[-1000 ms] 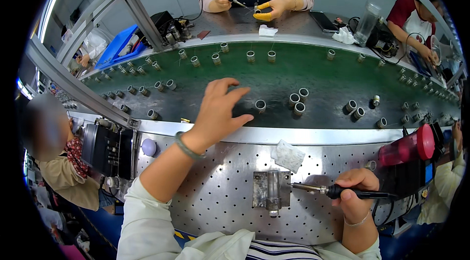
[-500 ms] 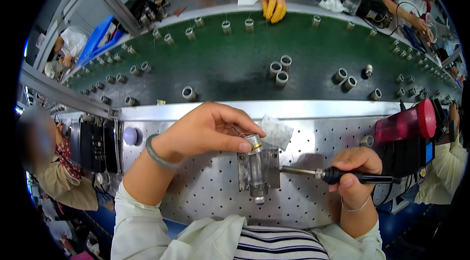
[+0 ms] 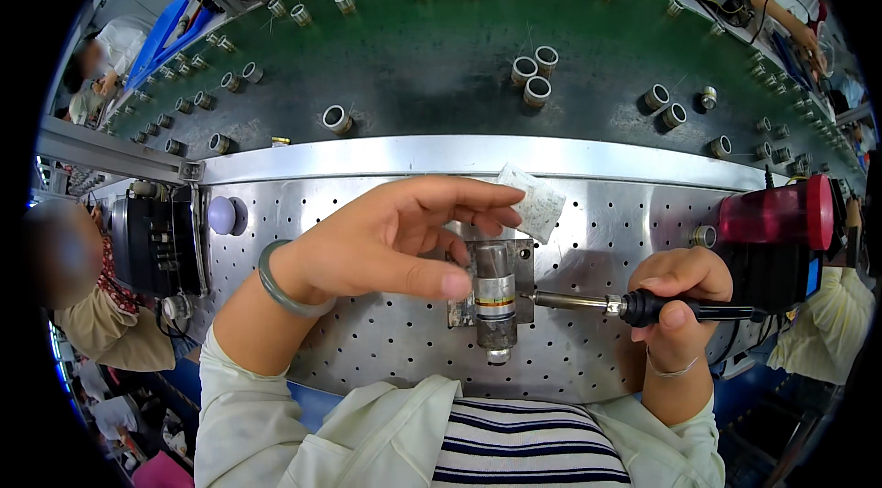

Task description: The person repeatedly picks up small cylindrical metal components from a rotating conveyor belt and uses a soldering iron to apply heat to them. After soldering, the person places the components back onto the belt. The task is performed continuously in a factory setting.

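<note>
A short silvery metal ring point(image 3: 495, 289) with a yellowish band sits around a cylindrical metal post point(image 3: 497, 334), which lies on a small metal bracket point(image 3: 525, 256) on the perforated worktop. My left hand point(image 3: 390, 244) hovers over the bracket's left side, fingers spread and empty, the thumb close to the ring. My right hand point(image 3: 689, 281) is wrapped around the black handle of a soldering iron point(image 3: 570, 301). Its metal tip points left and ends at the bracket's right edge, beside the ring. Whether the tip touches the bracket cannot be made out.
A speckled whitish pad point(image 3: 542, 205) lies beyond the bracket. On the right stands a pink container point(image 3: 776, 214) near a loose metal ring point(image 3: 704, 236). A lilac knob point(image 3: 222, 214) sits at left. Across the far side, a green belt point(image 3: 413, 47) carries many similar rings.
My left hand has let go of the metal ring and opened. The ring now sits nearer to me along the post. The view has shifted, and the person's yellow-covered fingers opposite are out of sight.
</note>
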`<state>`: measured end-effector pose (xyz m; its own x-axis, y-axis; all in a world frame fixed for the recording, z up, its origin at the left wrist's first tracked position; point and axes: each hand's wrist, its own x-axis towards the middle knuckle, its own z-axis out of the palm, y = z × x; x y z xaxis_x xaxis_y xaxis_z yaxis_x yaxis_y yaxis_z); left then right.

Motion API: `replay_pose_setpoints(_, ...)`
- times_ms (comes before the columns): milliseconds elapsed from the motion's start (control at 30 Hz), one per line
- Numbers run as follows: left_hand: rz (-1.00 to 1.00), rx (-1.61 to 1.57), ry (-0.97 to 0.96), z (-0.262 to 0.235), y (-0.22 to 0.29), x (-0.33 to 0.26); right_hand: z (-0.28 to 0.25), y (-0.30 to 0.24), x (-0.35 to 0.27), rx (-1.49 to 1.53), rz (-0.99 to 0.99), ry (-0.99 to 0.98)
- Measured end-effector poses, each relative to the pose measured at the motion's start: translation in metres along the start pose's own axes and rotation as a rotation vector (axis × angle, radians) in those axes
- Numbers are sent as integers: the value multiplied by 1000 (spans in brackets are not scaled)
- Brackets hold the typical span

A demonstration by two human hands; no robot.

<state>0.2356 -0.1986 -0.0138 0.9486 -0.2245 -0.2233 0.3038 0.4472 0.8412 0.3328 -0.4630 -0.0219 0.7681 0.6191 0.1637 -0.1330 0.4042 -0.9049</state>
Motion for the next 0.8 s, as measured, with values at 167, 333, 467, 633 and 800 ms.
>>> replay_pose_setpoints(167,114,69,51,6,-7,-1,0,5,2,48,-17,-55)
replay_pose_setpoints(333,190,87,35,7,-13,0,0,8,5,34,-35,-101)
replay_pose_setpoints(467,136,51,33,8,-11,0,-3,11,5,31,-50,-142)
replay_pose_setpoints(633,160,67,7,7,-14,1,-5,11,6,37,-48,-167)
replay_pose_setpoints(800,168,82,-1,7,-16,2,-8,11,7,25,-63,-209)
